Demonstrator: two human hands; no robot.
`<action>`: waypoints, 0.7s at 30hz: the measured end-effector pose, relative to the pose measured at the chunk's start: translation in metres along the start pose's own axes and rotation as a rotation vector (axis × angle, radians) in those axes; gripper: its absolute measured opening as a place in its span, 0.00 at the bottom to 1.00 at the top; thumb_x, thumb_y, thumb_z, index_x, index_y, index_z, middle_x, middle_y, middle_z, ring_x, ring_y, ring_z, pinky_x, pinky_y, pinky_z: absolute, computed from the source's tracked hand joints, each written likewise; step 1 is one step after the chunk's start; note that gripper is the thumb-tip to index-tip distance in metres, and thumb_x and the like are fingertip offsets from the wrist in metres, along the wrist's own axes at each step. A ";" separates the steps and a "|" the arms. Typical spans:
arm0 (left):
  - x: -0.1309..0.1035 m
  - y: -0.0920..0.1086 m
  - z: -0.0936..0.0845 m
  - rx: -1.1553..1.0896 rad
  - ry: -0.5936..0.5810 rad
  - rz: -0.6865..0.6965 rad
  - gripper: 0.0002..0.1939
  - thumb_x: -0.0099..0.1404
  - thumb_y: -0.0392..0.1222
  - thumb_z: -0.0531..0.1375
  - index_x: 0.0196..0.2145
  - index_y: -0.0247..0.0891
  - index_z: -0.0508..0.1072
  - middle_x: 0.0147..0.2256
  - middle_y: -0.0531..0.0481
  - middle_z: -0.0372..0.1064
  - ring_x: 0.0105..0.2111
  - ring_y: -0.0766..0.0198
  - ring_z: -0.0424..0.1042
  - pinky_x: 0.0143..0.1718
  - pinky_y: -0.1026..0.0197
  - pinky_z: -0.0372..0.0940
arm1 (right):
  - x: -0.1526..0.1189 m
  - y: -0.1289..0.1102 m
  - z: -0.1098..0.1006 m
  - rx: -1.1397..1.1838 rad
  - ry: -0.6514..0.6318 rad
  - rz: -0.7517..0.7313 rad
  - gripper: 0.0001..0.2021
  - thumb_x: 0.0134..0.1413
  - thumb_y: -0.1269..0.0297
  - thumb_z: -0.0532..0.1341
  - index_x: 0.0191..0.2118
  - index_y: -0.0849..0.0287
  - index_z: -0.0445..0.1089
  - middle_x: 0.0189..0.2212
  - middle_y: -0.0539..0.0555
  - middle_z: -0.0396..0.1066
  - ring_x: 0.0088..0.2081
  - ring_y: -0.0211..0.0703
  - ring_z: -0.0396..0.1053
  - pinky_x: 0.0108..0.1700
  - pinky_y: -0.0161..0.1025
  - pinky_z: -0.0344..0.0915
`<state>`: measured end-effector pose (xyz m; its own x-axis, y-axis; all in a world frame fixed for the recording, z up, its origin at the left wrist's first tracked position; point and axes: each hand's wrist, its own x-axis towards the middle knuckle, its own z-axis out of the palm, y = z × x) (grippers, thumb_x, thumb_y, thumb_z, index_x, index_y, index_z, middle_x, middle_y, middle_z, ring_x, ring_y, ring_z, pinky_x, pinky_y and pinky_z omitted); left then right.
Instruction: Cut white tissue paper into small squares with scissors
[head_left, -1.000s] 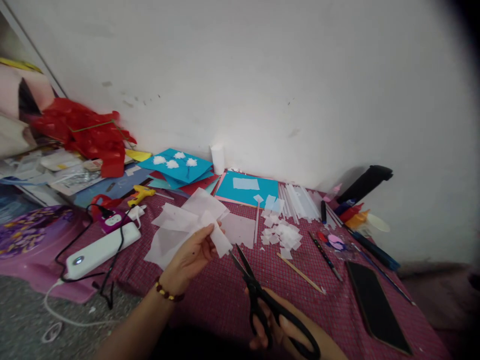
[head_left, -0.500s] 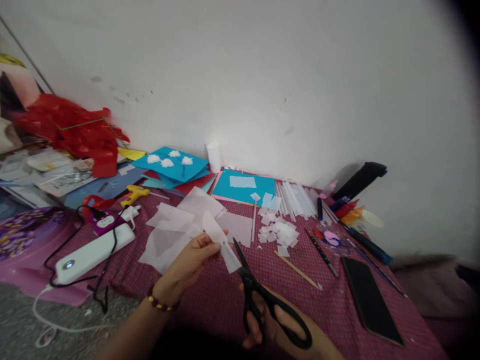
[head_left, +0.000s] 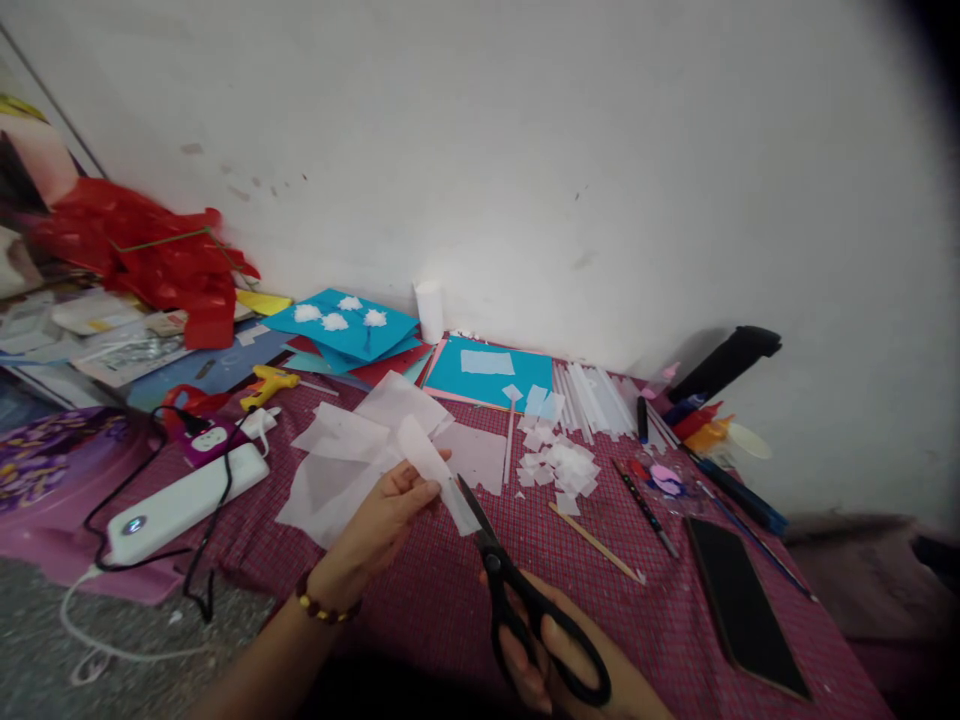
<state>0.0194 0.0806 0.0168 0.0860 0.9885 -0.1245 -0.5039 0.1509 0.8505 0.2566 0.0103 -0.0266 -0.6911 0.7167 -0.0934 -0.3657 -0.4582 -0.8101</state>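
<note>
Between its thumb and fingers, my left hand [head_left: 386, 520] pinches a white paper strip [head_left: 429, 460] above the table's middle. My right hand [head_left: 559, 640] has its fingers through the handles of black scissors [head_left: 491, 560]. The blades lie at the strip's lower right end, one of them along its right edge. Larger thin white sheets [head_left: 330, 480] lie behind and left of my left hand. To the right, a loose pile of small white paper squares [head_left: 566, 465] rests on the red checked cloth [head_left: 457, 610].
Blue sheets [head_left: 337, 335] with white paper flowers, a yellow glue gun [head_left: 268, 386] and a white power bank [head_left: 187, 505] are at the left. On the right are a wooden stick [head_left: 596, 543], a pen [head_left: 645, 507] and a dark phone [head_left: 746, 605]. A wall stands behind.
The scissors and my right hand have moved slightly left, with the blades closer along the strip. The strip has shifted a little left and up. My left hand keeps its pinch.
</note>
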 end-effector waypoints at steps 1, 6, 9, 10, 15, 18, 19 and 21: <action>0.000 0.000 0.000 -0.005 0.006 0.002 0.20 0.53 0.40 0.68 0.45 0.37 0.75 0.31 0.51 0.75 0.30 0.67 0.71 0.35 0.64 0.63 | 0.000 0.000 -0.001 -0.003 0.000 0.001 0.28 0.55 0.45 0.59 0.53 0.61 0.60 0.26 0.48 0.61 0.20 0.28 0.53 0.19 0.27 0.51; 0.001 0.001 0.000 -0.020 0.014 0.005 0.19 0.52 0.41 0.68 0.43 0.35 0.74 0.31 0.49 0.76 0.29 0.65 0.72 0.35 0.63 0.64 | -0.002 0.001 -0.007 -0.073 -0.003 0.024 0.29 0.56 0.45 0.58 0.57 0.61 0.57 0.25 0.48 0.62 0.16 0.26 0.52 0.16 0.25 0.49; 0.003 0.000 -0.001 -0.021 0.032 0.030 0.18 0.51 0.40 0.69 0.41 0.35 0.75 0.30 0.50 0.76 0.29 0.66 0.71 0.35 0.64 0.64 | -0.002 0.003 -0.007 -0.102 -0.017 0.022 0.33 0.54 0.41 0.57 0.57 0.62 0.59 0.27 0.51 0.64 0.19 0.29 0.59 0.19 0.28 0.54; 0.003 0.000 -0.001 -0.015 0.032 0.035 0.18 0.51 0.40 0.69 0.41 0.35 0.75 0.31 0.50 0.76 0.29 0.66 0.71 0.35 0.64 0.64 | -0.002 0.004 -0.007 -0.086 -0.030 0.020 0.34 0.54 0.40 0.57 0.56 0.63 0.59 0.27 0.52 0.65 0.21 0.31 0.60 0.21 0.29 0.56; 0.003 0.000 -0.003 0.061 0.016 0.050 0.16 0.53 0.41 0.67 0.41 0.37 0.75 0.31 0.51 0.75 0.31 0.66 0.71 0.37 0.63 0.63 | 0.002 0.010 -0.007 0.075 -0.051 0.049 0.36 0.52 0.39 0.57 0.57 0.64 0.61 0.28 0.52 0.65 0.23 0.35 0.61 0.23 0.32 0.57; 0.002 -0.001 -0.004 0.108 -0.036 0.044 0.15 0.54 0.40 0.66 0.40 0.38 0.76 0.32 0.51 0.76 0.32 0.66 0.71 0.39 0.63 0.63 | 0.003 0.012 -0.007 0.143 -0.055 0.071 0.35 0.51 0.41 0.59 0.57 0.63 0.61 0.28 0.52 0.65 0.23 0.34 0.61 0.24 0.32 0.57; 0.002 -0.002 -0.005 0.124 -0.064 0.035 0.14 0.55 0.41 0.66 0.40 0.37 0.76 0.33 0.50 0.76 0.33 0.65 0.71 0.39 0.63 0.63 | 0.004 0.012 -0.007 0.150 -0.053 0.076 0.35 0.51 0.41 0.59 0.57 0.63 0.61 0.28 0.52 0.65 0.24 0.35 0.61 0.24 0.32 0.57; 0.001 -0.005 -0.005 0.138 -0.115 0.011 0.13 0.56 0.42 0.65 0.40 0.37 0.76 0.32 0.50 0.76 0.31 0.65 0.70 0.36 0.63 0.63 | 0.004 0.011 -0.005 0.149 -0.042 0.079 0.35 0.51 0.40 0.59 0.57 0.62 0.61 0.27 0.52 0.66 0.23 0.35 0.62 0.24 0.32 0.58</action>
<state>0.0175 0.0805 0.0104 0.1833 0.9811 -0.0623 -0.3836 0.1297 0.9144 0.2531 0.0113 -0.0389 -0.7455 0.6544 -0.1265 -0.3956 -0.5871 -0.7063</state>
